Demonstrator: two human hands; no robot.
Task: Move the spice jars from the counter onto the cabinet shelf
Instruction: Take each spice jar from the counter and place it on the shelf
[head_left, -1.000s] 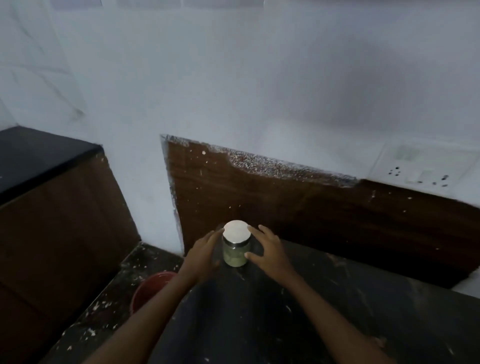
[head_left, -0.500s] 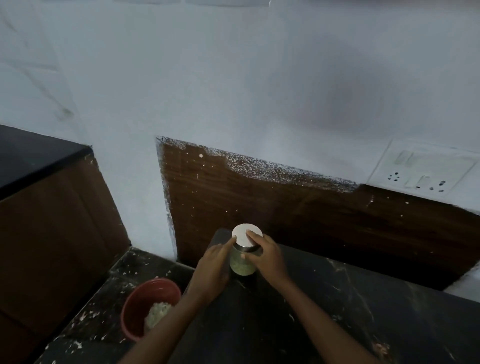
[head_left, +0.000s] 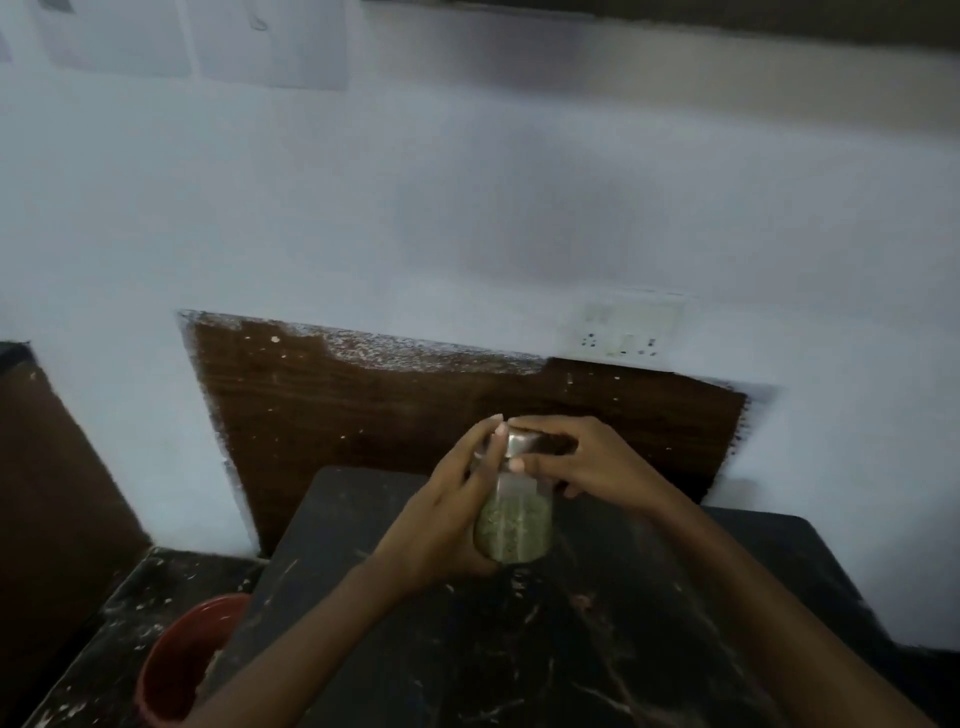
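Note:
A glass spice jar (head_left: 515, 527) holding greenish-yellow spice is lifted above the dark counter (head_left: 545, 649), tilted so its lid end points away from me. My left hand (head_left: 441, 525) wraps the jar's left side and bottom. My right hand (head_left: 582, 457) covers the metal-rimmed lid end from the right, fingers curled over it. The white lid top is hidden by my fingers. A dark strip along the top edge of the view may be the cabinet's underside (head_left: 727, 15); no shelf is visible.
A brown wooden backboard (head_left: 363, 415) stands behind the counter against the white wall. A socket plate (head_left: 623, 332) is on the wall at the right. A red bucket (head_left: 182, 660) sits on the speckled floor at lower left. A brown cabinet side (head_left: 47, 493) is at far left.
Both hands have closed on the jar and lifted it off the counter, tilting it. My head has drawn back and the view has tipped upward.

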